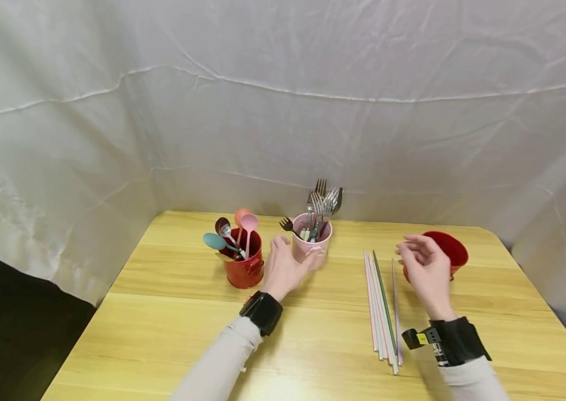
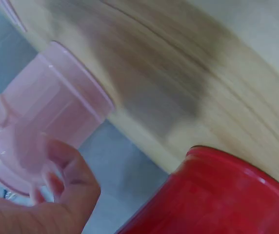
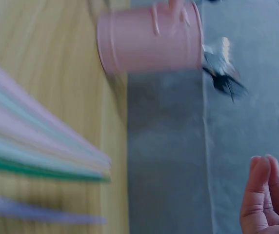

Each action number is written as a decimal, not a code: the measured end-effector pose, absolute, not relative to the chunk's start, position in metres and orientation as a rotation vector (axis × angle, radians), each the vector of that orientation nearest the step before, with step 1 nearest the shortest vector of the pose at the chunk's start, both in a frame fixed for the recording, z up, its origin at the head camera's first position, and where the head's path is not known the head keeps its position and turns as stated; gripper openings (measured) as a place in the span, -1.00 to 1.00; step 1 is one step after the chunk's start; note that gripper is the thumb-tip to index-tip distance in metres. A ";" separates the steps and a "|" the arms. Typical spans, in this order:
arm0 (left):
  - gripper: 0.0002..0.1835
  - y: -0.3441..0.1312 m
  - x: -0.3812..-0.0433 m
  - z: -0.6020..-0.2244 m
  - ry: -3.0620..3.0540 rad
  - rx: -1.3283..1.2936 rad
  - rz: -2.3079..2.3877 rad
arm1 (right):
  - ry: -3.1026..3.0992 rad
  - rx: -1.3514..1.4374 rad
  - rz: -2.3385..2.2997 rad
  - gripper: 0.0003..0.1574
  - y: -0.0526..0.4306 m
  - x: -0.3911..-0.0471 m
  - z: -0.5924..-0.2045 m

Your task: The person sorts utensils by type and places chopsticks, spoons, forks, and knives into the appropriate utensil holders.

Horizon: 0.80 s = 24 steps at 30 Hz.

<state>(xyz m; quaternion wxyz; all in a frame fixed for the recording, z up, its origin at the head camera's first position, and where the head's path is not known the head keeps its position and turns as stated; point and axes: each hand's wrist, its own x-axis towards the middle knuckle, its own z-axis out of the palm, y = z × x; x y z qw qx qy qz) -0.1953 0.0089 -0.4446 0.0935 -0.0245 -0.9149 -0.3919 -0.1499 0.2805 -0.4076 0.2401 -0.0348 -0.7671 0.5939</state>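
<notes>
The pink bucket (image 3: 147,45) stands at the left hand (image 1: 284,269), grip unclear, apart from the relaxed, empty right hand (image 1: 429,271).

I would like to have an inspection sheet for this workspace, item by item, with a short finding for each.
Surface: light wood-patterned table.
Job's things: pink bucket upright, holding forks and other cutlery; left red bucket upright, holding spoons; right red bucket partly hidden by the right hand; slim sticks lying on the table, a purple stick beside them.
Clutter: nothing seen.
Left hand: fingers at the pink bucket; whether they grip it is unclear.
Right hand: fingers loosely curved, holding nothing.
Cables: nothing seen.
Surroundings: pale creased cloth behind and at the sides; black strap on each wrist.
</notes>
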 end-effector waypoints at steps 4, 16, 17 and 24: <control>-0.50 0.014 -0.185 -0.445 -2.784 -0.160 -1.135 | -1.895 -0.135 1.605 -0.80 0.299 -0.152 -0.405; -0.78 0.064 -0.156 -0.451 -2.863 -0.374 -1.106 | -1.583 -0.351 1.369 -0.65 0.342 -0.149 -0.426; -0.78 0.068 -0.154 -0.451 -2.870 -0.388 -1.087 | -1.598 -0.362 1.364 -0.59 0.345 -0.149 -0.428; -0.75 0.101 -0.145 -0.454 -2.956 -0.481 -0.935 | -1.744 -0.355 1.430 -0.19 0.358 -0.154 -0.442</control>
